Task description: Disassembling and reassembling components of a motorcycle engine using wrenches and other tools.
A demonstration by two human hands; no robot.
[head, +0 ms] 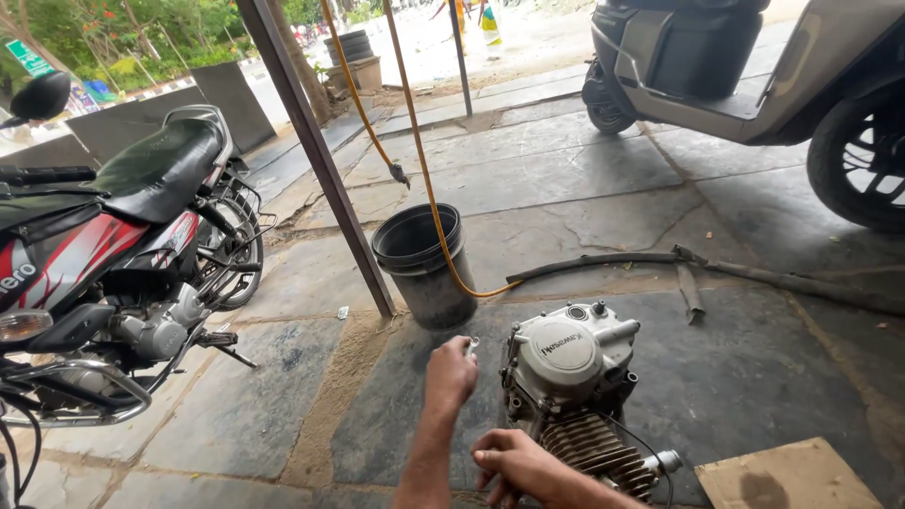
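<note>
A grey motorcycle engine [566,372] with a finned cylinder lies on the stone floor in front of me. My left hand [451,375] is raised just left of it and pinches a small shiny metal part [471,345] between its fingertips. Lower down, my right hand [517,464] rests with curled fingers against the engine's lower left edge, next to the fins. What those fingers grip, if anything, is hidden.
A black bucket [419,256] stands behind the engine with a yellow hose [426,179] running past it. A slanted metal pole [320,160] rises beside it. A red-and-black motorcycle [113,245] is parked left, a scooter [716,66] top right. Cardboard [787,476] lies at the lower right.
</note>
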